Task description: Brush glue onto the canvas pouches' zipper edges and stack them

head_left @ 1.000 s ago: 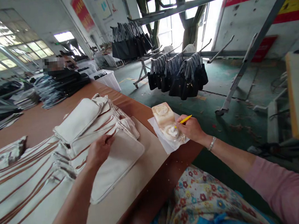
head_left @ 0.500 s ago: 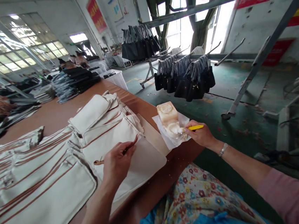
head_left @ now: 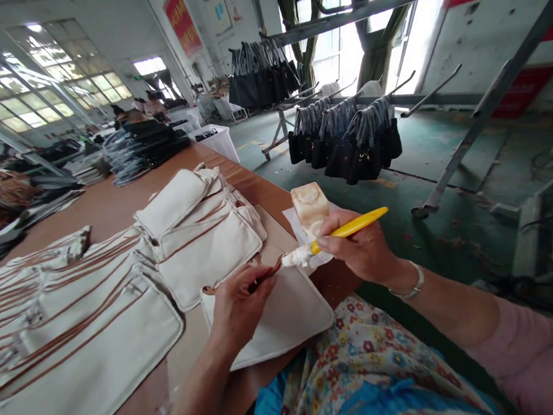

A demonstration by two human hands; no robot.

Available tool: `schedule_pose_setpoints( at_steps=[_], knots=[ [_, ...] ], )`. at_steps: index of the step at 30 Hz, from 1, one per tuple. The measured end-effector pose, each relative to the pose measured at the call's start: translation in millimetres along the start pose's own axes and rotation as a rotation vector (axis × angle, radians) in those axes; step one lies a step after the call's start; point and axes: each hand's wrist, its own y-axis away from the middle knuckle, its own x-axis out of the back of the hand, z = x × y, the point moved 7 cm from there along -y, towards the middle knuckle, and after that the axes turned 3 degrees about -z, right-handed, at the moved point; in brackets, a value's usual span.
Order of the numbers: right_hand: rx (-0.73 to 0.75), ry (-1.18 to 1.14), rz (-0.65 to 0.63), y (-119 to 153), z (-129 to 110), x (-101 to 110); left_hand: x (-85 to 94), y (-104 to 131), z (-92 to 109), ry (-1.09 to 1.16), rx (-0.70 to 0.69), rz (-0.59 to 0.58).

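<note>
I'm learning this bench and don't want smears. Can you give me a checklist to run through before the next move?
1. Right hand has a grip on the yellow tool: ok.
2. Tool's tip carries white paste: ok.
3. Left hand pinches the brown strip: ok.
4. Tip touches the strip: cannot tell; they meet or nearly meet.
5. Front white pouch free of paste under the strip: cannot tell, partly hidden.
6. Beige container upright: cannot tell.
</note>
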Motion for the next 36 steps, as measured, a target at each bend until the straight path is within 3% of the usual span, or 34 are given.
schedule_pose_setpoints(
  at_steps=[2,7,9,11,14,17,20,24,30,34,36],
  knots=[
    [0.034,0.069,-0.037,-3,-2,-7,-1.4,3,3,0.021,-0.008,-0.017],
    [0.054,0.106,0.092,-1,-7,5,-2.3,9,-1,-0.026,0.004,-0.013],
    [0.052,0.088,0.032,2,-10,1,-2.8,11,0,-0.035,-0.017,-0.005],
    [0.066,0.103,-0.014,3,-10,0,-3.4,13,6,-0.052,-0.071,0.002],
    [0.021,0.123,0.103,1,1,15,-4.2,20,23,-0.139,-0.21,0.005],
    [-0.1,-0.034,0.2,-3,23,26,-4.2,29,41,-0.238,-0.378,0.02],
    [-0.285,-0.356,0.075,-5,42,11,-4.9,33,50,-0.282,-0.468,0.01],
    [-0.486,-0.67,-0.143,-1,44,-12,-4.6,30,48,-0.262,-0.435,-0.031],
    [-0.464,-0.705,0.006,-5,45,4,-6.2,25,40,-0.197,-0.374,-0.117],
    [-0.508,-0.749,-0.072,1,48,-10,-4.9,10,42,-0.12,-0.33,-0.193],
    [-0.487,-0.809,-0.04,-2,43,-5,2.7,-2,52,-0.046,-0.323,-0.222]
  ],
)
